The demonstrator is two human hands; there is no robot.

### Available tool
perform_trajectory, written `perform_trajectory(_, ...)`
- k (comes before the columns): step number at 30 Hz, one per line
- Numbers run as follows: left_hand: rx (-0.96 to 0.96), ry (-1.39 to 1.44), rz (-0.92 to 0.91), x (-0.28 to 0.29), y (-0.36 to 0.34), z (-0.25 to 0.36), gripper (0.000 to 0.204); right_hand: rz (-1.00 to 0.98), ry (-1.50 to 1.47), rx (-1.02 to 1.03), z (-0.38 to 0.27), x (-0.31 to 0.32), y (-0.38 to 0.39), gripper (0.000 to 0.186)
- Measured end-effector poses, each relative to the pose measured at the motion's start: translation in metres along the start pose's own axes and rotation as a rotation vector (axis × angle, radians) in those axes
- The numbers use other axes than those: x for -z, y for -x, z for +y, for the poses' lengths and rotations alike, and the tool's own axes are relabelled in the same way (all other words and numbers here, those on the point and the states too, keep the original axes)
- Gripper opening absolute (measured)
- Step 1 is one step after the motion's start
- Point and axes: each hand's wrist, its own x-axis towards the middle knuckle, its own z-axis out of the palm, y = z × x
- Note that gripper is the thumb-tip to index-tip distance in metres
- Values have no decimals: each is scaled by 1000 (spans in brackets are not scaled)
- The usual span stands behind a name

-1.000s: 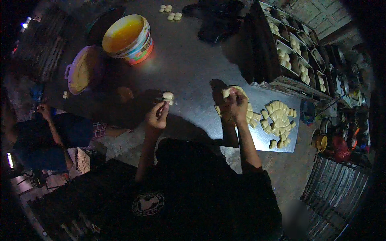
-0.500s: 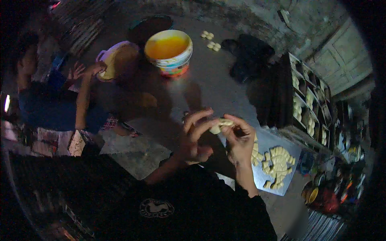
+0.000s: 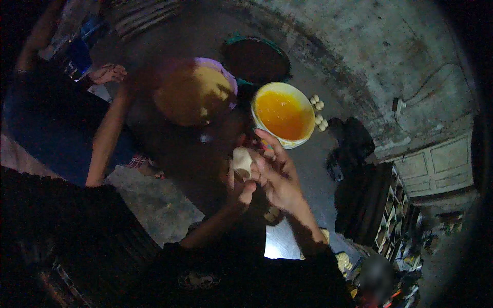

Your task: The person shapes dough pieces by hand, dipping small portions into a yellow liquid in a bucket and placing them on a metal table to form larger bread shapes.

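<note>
Dough piece (image 3: 242,160), small, pale and somewhat flattened, is held up between two hands just below the middle of the frame. Far left, another person in dark clothes stretches out a forearm (image 3: 107,136); that person's open hand (image 3: 107,74) shows at the upper left, its fingers spread a little. Right of it, in the upper middle, a wide basin (image 3: 232,82) with a purple rim holds something yellowish, partly shaded. Next comes the wearer's left hand (image 3: 239,190), with thumb and fingers clamped on the dough from the left and below. Above, near the top edge, lies a round dark tray (image 3: 257,60) with a greenish rim. Small dough lumps (image 3: 272,213) sit in shadow below the hands. The right hand (image 3: 280,179) meets the dough from the right, forefinger raised apart; blur hides whether its other fingers grip. Just above it stands a white bucket (image 3: 285,110) of orange-yellow liquid. Right of the bucket, two clusters of dough balls (image 3: 318,102) rest on the grey table (image 3: 322,174). Farther right are a dark heap (image 3: 354,141), a rack (image 3: 391,210) with compartments, and a pale door (image 3: 439,169).
</note>
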Motion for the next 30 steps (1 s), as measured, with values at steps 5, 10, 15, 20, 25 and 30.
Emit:
perform_trajectory(5, 127, -246, -19, 19, -63, 22, 63, 127, 1382, 380, 15, 50, -199, 37)
perform_trajectory(10, 308, -279, -8, 56, -88, 50, 58, -147, 1683, 551, 75, 146, -345, 29)
perform_trajectory(15, 355, -261, 23, 62, -107, 71, 54, -73, 1474, 402, 60, 108, -341, 28)
perform_trajectory(20, 319, 30, 58, 38, -133, 96, 52, 160, 344, -78, 12, 45, -261, 34)
perform_trajectory(25, 403, 387, -19, 4, -128, 121, 52, 12, -302, 4, -9, -20, -122, 35)
perform_trajectory(30, 652, 466, -105, -24, -82, 126, 46, 79, -320, 230, 4, -6, -41, 32)
